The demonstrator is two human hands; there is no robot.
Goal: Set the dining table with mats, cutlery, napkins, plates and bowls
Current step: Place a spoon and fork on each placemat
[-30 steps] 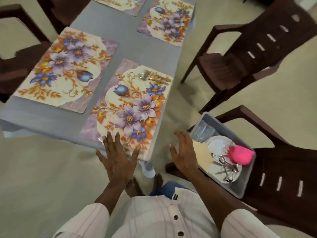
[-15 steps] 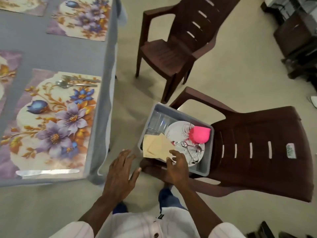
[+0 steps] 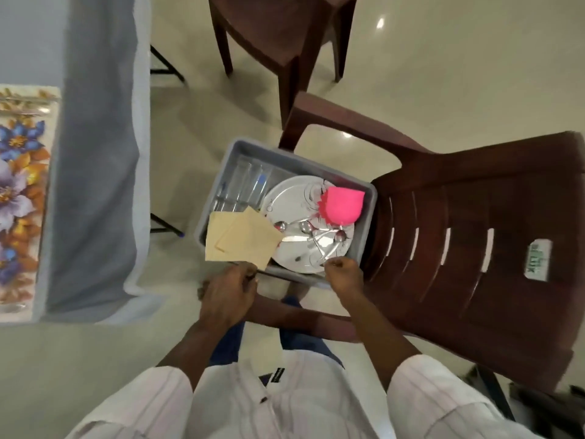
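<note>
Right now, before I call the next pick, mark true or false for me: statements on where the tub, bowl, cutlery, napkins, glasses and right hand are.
1. The grey tub sits on the brown chair. True.
2. The pink bowl stands on the table. False: it lies in the tub, over the white plate.
3. The cutlery lies on the white plate. True.
4. The napkins are tucked under the plate. False: they overlap its left edge from above.
5. The clear glasses are in the tub's far left part. True.
6. The right hand lies flat on the chair back. False: its fingers pinch at the cutlery handles by the plate's near edge.
</note>
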